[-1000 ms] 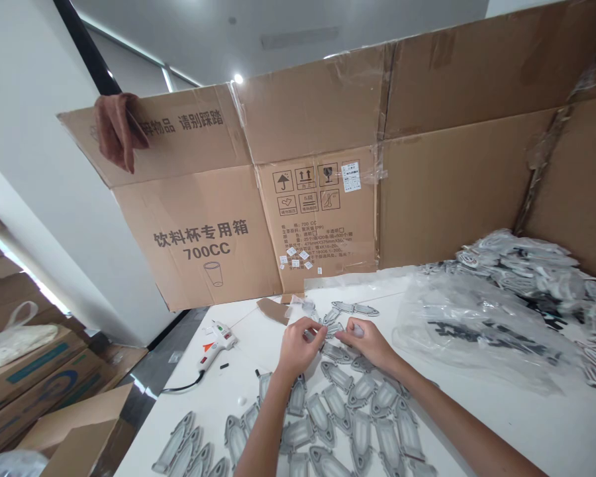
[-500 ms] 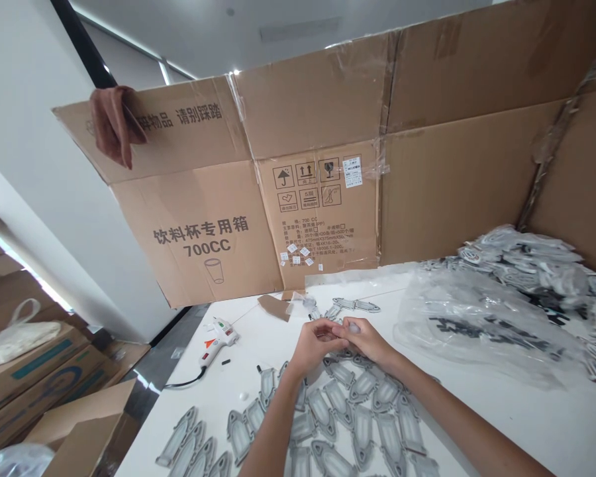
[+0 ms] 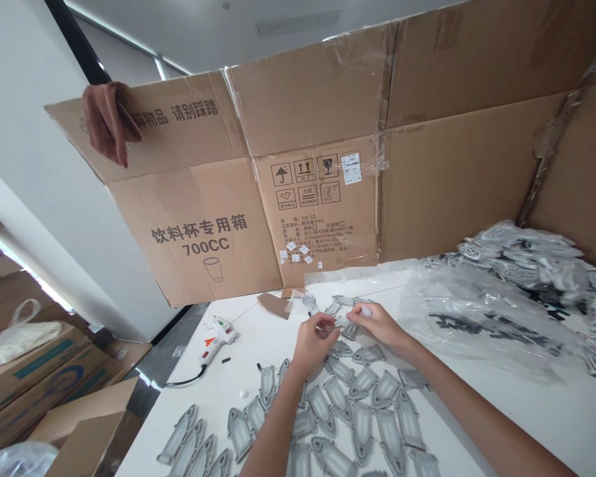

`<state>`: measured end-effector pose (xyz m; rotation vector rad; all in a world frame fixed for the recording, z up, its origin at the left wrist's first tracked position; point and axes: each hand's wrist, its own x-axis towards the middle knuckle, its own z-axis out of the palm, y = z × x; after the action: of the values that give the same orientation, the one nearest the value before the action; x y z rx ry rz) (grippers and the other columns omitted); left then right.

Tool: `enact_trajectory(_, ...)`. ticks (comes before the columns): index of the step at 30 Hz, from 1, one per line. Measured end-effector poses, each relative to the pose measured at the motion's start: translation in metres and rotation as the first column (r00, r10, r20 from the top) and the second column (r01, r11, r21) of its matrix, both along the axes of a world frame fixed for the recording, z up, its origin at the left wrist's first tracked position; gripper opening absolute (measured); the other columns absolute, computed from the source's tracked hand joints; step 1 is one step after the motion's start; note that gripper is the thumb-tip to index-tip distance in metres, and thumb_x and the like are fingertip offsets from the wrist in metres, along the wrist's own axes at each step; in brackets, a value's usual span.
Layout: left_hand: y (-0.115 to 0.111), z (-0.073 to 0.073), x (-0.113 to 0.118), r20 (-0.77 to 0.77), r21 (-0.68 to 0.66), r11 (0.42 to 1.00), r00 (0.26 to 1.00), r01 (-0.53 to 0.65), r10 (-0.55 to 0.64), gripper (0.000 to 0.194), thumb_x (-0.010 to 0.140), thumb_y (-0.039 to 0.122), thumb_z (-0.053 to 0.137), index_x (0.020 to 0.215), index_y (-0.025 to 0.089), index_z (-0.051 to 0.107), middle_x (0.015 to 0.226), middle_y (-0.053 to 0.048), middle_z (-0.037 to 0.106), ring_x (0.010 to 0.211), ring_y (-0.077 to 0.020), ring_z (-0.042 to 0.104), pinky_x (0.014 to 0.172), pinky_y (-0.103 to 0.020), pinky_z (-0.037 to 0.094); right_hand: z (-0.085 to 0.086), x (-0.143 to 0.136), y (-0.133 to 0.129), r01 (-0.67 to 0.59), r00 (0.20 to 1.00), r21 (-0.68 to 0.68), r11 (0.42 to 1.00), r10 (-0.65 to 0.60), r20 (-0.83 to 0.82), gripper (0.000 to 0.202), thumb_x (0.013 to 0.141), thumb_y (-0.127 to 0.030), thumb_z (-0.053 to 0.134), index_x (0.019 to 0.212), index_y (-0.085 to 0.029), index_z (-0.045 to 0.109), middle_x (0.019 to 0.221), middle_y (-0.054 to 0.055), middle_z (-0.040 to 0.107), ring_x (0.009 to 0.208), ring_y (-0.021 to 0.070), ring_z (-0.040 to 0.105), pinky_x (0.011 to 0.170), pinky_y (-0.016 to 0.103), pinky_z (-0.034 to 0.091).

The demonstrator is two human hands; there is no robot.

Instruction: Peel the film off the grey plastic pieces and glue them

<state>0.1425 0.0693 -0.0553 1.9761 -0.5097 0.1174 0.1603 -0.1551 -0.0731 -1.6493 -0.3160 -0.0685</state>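
My left hand point(image 3: 316, 344) is over the table with its fingers curled into a loose pinch. What may be a small pale piece shows at its fingertips, too small to name. Just to its right, my right hand point(image 3: 380, 323) is closed, thumb against fingers, with something whitish point(image 3: 366, 311) showing at the grip. A narrow gap parts the two hands. Below and around them lie many grey-framed, boat-shaped pieces with clear middles, such as this grey piece point(image 3: 362, 430). A few similar pieces point(image 3: 345, 301) lie beyond the hands, partly hidden.
A white glue gun point(image 3: 221, 334) with a black cord lies at left. Tall cardboard sheets point(image 3: 318, 218) wall the table's back. At right sit a clear plastic bag point(image 3: 477, 331) with dark parts and a heap of bagged pieces point(image 3: 526, 255). Cartons point(image 3: 59, 364) stand left of the table.
My hands have come apart: the right has moved slightly right and up, away from the left's fingertips. The view has shifted slightly.
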Motion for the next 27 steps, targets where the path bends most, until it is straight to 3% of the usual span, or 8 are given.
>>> enact_trajectory(4,-0.006,0.004,-0.009,0.137,0.205,0.975,0.984,0.086,-0.116,0.021,0.083,0.021,0.073,0.102,0.027,0.08,0.11,-0.007,0.075,0.114,-0.0299,0.062,0.112,-0.052,0.037,-0.008,0.01,-0.019,0.084,0.996,-0.095,0.992,-0.083,0.013,0.042,0.083,-0.058,0.079,0.071,-0.018,0.069,0.072,0.003,0.063,0.071,0.0233,0.055,0.065,0.029,0.041)
enact_trajectory(6,-0.008,0.006,-0.012,0.185,0.318,0.941,0.967,0.113,-0.178,0.023,0.088,0.019,0.068,0.104,0.029,0.081,0.112,-0.006,0.076,0.116,-0.0296,0.061,0.114,-0.053,0.032,-0.012,0.013,-0.025,0.091,0.996,-0.148,0.985,-0.092,0.003,0.04,0.08,-0.056,0.08,0.07,-0.018,0.071,0.069,0.003,0.064,0.07,0.024,0.056,0.064,0.029,0.04)
enact_trajectory(10,-0.008,0.011,-0.015,0.239,0.5,0.86,0.939,0.097,-0.246,0.02,0.098,0.026,0.062,0.106,0.027,0.08,0.119,-0.006,0.076,0.114,-0.0278,0.063,0.108,-0.048,0.036,-0.021,0.017,-0.026,0.078,0.997,-0.211,0.974,-0.079,0.005,0.036,0.079,-0.053,0.078,0.071,-0.018,0.074,0.075,0.005,0.07,0.076,0.0266,0.06,0.066,0.029,0.041)
enact_trajectory(14,-0.008,0.015,-0.017,0.243,0.518,0.85,0.936,0.095,-0.253,0.027,0.095,0.025,0.065,0.121,0.027,0.073,0.12,-0.004,0.075,0.115,-0.0268,0.063,0.106,-0.044,0.038,-0.029,0.018,-0.023,0.049,0.999,-0.242,0.969,-0.049,0.005,0.033,0.081,-0.049,0.076,0.072,-0.018,0.075,0.075,0.005,0.071,0.074,0.0253,0.062,0.065,0.029,0.042)
enact_trajectory(27,-0.008,0.015,-0.019,0.237,0.531,0.84,0.932,0.114,-0.275,0.022,0.095,0.023,0.061,0.113,0.026,0.074,0.118,-0.004,0.076,0.112,-0.0282,0.061,0.102,-0.044,0.038,-0.027,0.016,-0.017,0.089,0.991,-0.33,0.94,-0.05,0.125,0.023,0.078,-0.042,0.08,0.07,-0.022,0.071,0.071,0.003,0.068,0.071,0.0262,0.059,0.063,0.029,0.037)
